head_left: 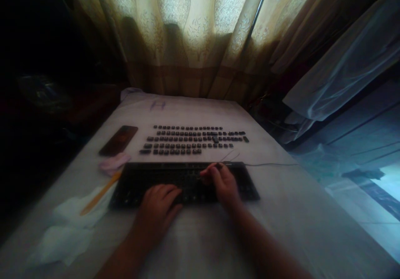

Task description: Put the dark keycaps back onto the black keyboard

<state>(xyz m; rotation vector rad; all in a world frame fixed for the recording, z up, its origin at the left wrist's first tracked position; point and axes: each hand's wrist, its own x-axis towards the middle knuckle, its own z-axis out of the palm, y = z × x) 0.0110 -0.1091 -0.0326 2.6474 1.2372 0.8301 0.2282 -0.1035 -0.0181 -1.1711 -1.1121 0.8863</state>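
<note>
A black computer keyboard (143, 175) lies across the table in front of me, many of its keycaps off. My left hand (161, 198) rests palm down on its lower front edge, fingers stretched out over the keys. Above the keyboard's right half, my right hand (223, 183) is closed in a pinch on a thin tool whose tip points down at the key area; blur hides its exact kind. Thin wire-like loops (231, 156) stick out behind that hand. Beyond the keyboard, loose black keycaps (177, 145) are laid out in several rows.
To the left lie a smartphone (119, 140), a pink cloth (114, 163), an orange-yellow stick-like brush or handle (100, 193) and white tissues (64, 239). The keyboard's cable (271, 164) runs off to the right. A patterned curtain (200, 41) hangs behind the white-covered table (200, 108).
</note>
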